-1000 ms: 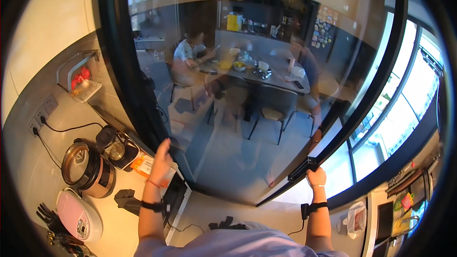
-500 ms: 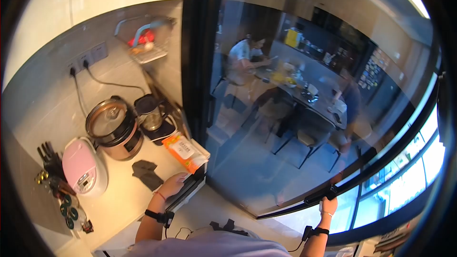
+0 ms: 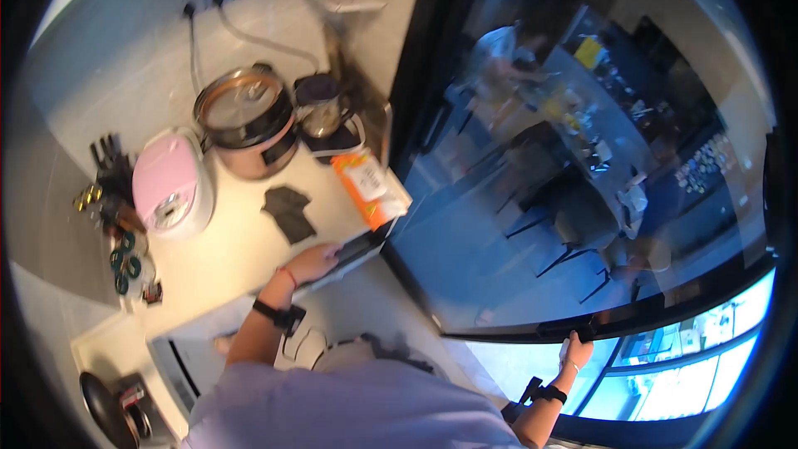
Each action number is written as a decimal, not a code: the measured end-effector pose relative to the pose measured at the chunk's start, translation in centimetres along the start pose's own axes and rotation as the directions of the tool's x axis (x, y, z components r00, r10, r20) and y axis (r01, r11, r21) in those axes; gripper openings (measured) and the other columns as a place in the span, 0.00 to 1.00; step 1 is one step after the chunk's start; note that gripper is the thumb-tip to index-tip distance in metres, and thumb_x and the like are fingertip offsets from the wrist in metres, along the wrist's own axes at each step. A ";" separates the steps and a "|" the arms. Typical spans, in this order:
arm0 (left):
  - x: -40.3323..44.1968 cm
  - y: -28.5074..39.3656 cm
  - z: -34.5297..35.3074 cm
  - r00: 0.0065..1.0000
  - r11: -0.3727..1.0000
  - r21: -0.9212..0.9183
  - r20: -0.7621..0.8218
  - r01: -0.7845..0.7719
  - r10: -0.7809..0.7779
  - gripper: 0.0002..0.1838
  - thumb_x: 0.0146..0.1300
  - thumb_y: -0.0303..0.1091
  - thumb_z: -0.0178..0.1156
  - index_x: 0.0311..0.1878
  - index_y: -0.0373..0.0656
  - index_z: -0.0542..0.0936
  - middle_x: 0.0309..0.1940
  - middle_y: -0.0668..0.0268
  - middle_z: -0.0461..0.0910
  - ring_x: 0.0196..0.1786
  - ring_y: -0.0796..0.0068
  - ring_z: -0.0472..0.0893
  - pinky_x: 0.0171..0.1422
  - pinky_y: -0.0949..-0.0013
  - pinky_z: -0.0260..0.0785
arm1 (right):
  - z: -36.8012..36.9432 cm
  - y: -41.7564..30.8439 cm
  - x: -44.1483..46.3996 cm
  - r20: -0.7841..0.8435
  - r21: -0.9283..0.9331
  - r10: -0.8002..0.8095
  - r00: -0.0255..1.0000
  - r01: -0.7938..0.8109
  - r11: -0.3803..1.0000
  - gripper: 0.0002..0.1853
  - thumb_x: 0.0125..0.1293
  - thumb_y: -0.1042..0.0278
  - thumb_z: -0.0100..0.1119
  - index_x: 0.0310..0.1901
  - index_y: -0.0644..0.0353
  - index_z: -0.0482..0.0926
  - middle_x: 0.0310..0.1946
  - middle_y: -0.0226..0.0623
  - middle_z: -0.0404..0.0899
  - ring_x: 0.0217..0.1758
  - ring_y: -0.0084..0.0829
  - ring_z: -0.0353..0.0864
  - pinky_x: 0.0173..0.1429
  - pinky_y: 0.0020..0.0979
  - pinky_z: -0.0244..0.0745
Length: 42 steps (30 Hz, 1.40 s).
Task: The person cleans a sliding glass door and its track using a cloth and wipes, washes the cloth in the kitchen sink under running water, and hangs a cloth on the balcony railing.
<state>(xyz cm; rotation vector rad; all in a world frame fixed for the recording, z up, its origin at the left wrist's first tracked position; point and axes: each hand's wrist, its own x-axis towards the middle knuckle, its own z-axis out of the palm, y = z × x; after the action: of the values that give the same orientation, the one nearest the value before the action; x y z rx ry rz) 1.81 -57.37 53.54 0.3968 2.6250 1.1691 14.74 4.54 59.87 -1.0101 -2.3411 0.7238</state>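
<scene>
My right hand [image 3: 577, 352] is closed round the dark handle [image 3: 573, 330] of a large glass door [image 3: 499, 233] with a black frame. My left hand [image 3: 312, 261] rests at the counter's front edge, its fingers stretched toward a dark strip [image 3: 366, 241] there; the fingertips are blurred. Just behind that hand lies a dark cloth [image 3: 288, 213] on the counter. An orange and white packet [image 3: 368, 191] sits to its right, close to the door frame. Dark straps with small devices circle both my wrists.
On the pale counter [image 3: 224, 270] stand a pink rice cooker [image 3: 173, 185], a round lidded cooker [image 3: 247, 120], a glass jug appliance [image 3: 322, 112], a knife block [image 3: 112, 166] and jars [image 3: 126, 264]. A pan [image 3: 106, 407] is at lower left. Two people and chairs [image 3: 586, 229] show through the glass.
My view has swung down and to the left, so the counter and door sit higher and farther right. My right hand stays on the door handle, my left at the counter edge.
</scene>
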 end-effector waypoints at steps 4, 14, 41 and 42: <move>-2.2 0.7 -1.1 0.984 0.978 -0.115 -0.019 0.176 -0.179 0.20 0.56 0.32 0.51 0.52 0.35 0.72 0.42 0.51 0.77 0.44 0.58 0.77 0.49 0.66 0.68 | 0.0 -1.4 -0.3 0.018 0.083 0.013 1.000 -0.014 0.996 0.15 0.50 0.70 0.61 0.40 0.67 0.79 0.35 0.42 0.82 0.38 0.38 0.81 0.47 0.33 0.72; -2.0 -9.6 1.6 0.888 0.915 -0.190 -0.236 0.355 -0.394 0.31 0.53 0.35 0.56 0.62 0.38 0.63 0.57 0.48 0.69 0.61 0.56 0.68 0.64 0.65 0.59 | 1.1 1.4 -0.7 -0.018 0.134 -0.034 0.999 0.036 0.990 0.19 0.50 0.69 0.63 0.44 0.65 0.75 0.33 0.42 0.80 0.32 0.34 0.78 0.40 0.34 0.73; -0.3 -19.5 9.6 0.772 0.525 0.658 -0.636 0.540 0.004 0.11 0.56 0.31 0.51 0.38 0.39 0.80 0.35 0.56 0.79 0.39 0.59 0.78 0.46 0.62 0.70 | -4.4 30.2 -38.8 0.526 -0.499 0.793 0.306 -0.644 0.580 0.24 0.52 0.49 0.61 0.42 0.62 0.79 0.36 0.39 0.81 0.39 0.35 0.79 0.45 0.36 0.74; -0.2 -16.3 11.8 0.845 0.337 0.796 -0.535 0.502 0.005 0.11 0.57 0.35 0.50 0.32 0.42 0.81 0.35 0.59 0.79 0.35 0.60 0.79 0.40 0.60 0.72 | -1.2 38.3 -41.8 0.530 -0.368 0.806 0.262 -0.785 0.498 0.21 0.53 0.52 0.61 0.41 0.61 0.79 0.35 0.37 0.81 0.37 0.32 0.78 0.42 0.37 0.73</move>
<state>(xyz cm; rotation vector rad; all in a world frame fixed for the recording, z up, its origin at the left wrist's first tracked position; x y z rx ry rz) 3.38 -59.80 33.58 -0.2074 3.3316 -0.5839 60.25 -4.56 27.33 -2.3730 -2.1760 1.6653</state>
